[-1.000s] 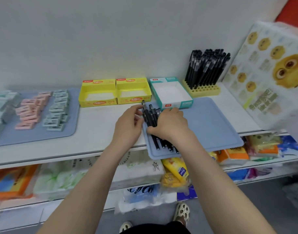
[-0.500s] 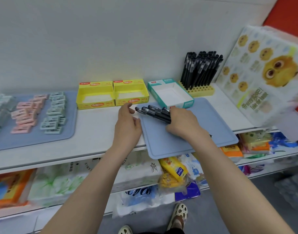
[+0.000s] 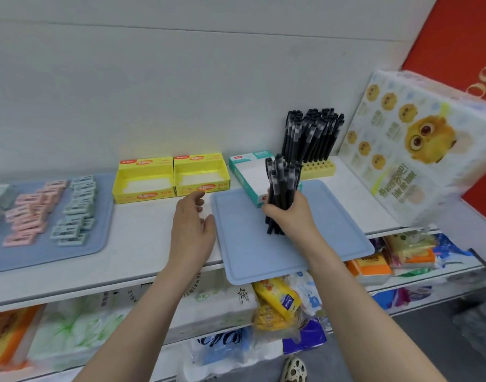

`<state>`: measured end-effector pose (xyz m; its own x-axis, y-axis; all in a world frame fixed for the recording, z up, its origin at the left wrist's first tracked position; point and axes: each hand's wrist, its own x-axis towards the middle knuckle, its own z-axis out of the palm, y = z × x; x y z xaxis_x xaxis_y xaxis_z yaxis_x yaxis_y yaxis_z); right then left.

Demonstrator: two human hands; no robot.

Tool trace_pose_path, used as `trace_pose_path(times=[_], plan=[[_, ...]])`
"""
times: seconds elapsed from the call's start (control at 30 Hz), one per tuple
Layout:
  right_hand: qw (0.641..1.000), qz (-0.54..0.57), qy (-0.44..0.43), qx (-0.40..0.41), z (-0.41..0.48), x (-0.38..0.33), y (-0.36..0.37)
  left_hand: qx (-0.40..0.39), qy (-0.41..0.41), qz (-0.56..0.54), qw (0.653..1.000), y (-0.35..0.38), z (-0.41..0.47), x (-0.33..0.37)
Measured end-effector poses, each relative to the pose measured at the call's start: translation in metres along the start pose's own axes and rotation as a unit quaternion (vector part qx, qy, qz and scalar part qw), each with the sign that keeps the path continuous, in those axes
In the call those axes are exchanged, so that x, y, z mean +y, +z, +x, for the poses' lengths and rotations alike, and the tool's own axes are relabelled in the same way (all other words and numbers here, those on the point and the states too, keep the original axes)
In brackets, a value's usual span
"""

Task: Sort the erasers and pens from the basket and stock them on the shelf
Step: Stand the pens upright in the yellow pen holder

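Pens (image 3: pixel 281 188): black bundle, upright, frame ctr-right, gripped in right hand (image 3: pixel 290 213) w/ fingers wrapped round the lower barrels, tips just over the blue tray (image 3: pixel 263 260). Left hand (image 3: pixel 192 224) holds nothing, fingers relaxed, at the tray's left edge over the shelf (image 3: pixel 142 244). Behind the bundle: teal box (image 3: pixel 244 169), partly hidden by it; further back a yellow rack (image 3: pixel 320 168) packed w/ more black pens. Two yellow boxes (image 3: pixel 145 168) sit left of the teal one. Erasers (image 3: pixel 43 213), pink & green, in rows on a 2nd tray (image 3: pixel 15 260) at frame left. Big tissue pack (image 3: pixel 418 161) leans at the right.
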<state>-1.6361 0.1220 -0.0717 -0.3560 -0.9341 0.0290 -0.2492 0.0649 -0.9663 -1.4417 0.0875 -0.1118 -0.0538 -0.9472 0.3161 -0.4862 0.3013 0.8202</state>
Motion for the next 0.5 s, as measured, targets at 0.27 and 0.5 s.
trace_pose_path(times=[0.27,0.5], plan=[[0.98,-0.167,-0.102,-0.035,0.009,-0.005,0.002,-0.092,-0.027,-0.144,0.985,0.026,0.014,0.068],[0.922,-0.269,-0.236,-0.146,0.016,-0.026,-0.02,0.045,-0.179,-0.425,0.886,0.063,0.033,0.109]])
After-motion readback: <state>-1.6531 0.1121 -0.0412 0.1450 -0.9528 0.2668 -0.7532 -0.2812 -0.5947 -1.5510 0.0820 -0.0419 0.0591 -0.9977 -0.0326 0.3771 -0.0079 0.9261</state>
